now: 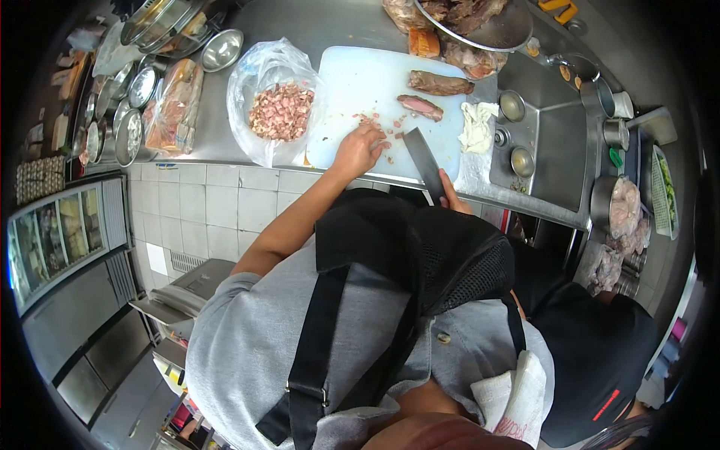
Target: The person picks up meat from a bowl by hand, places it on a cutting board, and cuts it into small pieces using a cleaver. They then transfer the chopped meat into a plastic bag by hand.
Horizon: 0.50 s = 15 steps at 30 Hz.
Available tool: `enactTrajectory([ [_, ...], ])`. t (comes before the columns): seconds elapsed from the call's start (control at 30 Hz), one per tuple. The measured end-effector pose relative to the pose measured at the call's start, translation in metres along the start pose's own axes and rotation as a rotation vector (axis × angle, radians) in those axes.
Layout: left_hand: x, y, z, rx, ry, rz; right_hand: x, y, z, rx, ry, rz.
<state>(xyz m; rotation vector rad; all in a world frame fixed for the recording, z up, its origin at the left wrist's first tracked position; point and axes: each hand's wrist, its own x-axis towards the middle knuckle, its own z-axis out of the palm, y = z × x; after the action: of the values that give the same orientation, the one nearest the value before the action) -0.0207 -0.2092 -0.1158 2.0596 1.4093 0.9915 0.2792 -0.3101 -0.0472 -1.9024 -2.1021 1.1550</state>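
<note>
My right hand [454, 195] grips the handle of a cleaver [424, 159], its wide blade slanting up to the left over the near part of a white cutting board [349, 71]. My left hand [360, 152] is on the board left of the blade, fingers curled in among small diced meat pieces [397, 136]; what lies under the fingers is hidden. Behind the blade is a cut piece of meat [420, 107] with a pink inside. A longer browned piece of meat [441, 83] lies beyond it. Left of the board, an open clear plastic bag [255, 71] holds a heap of diced meat [282, 112].
A white cloth [478, 127] lies between the board and a steel sink [555, 150] on the right. Behind the board stands a large bowl of meat [472, 22]. Metal bowls [222, 50] and a bagged block of food [174, 109] sit to the left. Another person in black [592, 360] is close on my right.
</note>
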Motion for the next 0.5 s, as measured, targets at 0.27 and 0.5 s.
enactTrajectory([
  [0.27,0.003,-0.002,0.008,0.062,-0.044,0.041,0.006,-0.052,-0.02,0.02,0.083,0.054],
  [0.5,0.011,-0.002,0.017,0.089,-0.062,-0.034,0.009,-0.047,-0.017,-0.009,0.076,-0.029],
])
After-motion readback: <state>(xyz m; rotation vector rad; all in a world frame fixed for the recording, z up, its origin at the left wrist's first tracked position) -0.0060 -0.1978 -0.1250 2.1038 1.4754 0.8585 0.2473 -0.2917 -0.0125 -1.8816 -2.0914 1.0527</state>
